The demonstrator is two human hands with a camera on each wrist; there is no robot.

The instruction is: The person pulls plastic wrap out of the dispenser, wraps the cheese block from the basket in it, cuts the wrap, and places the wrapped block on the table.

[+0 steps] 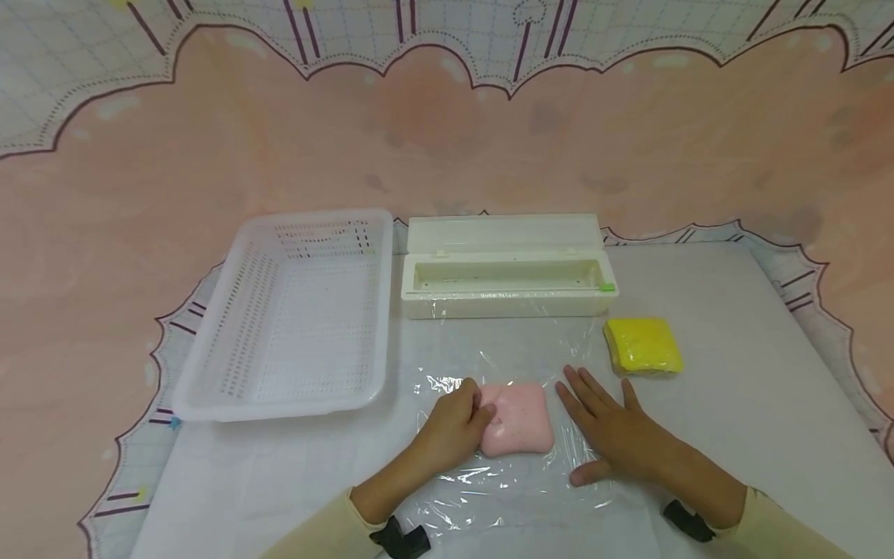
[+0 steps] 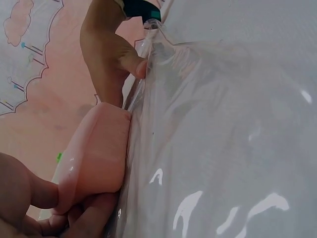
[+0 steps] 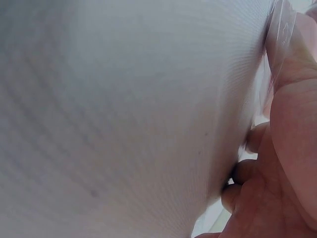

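Observation:
A soft-looking pink slab [image 1: 518, 419], square with rounded corners, lies on a sheet of clear plastic film [image 1: 482, 505]. My left hand [image 1: 454, 423] pinches the slab's left edge between thumb and curled fingers. The left wrist view shows that grip close up, the thumb above the pink slab [image 2: 101, 148] and fingers under its edge. To the slab's right, my right hand [image 1: 618, 435] rests with spread, straight fingers on the film. In the right wrist view, a strip of film crosses the thumb of the right hand [image 3: 292, 134].
Behind the film stands a long white box [image 1: 510, 307] with its lid raised and a small green piece at its right end. A white perforated basket [image 1: 386, 326] is at the left. A shiny yellow block [image 1: 644, 346] sits beyond my right hand. White sheeting [image 1: 740, 373] covers the table.

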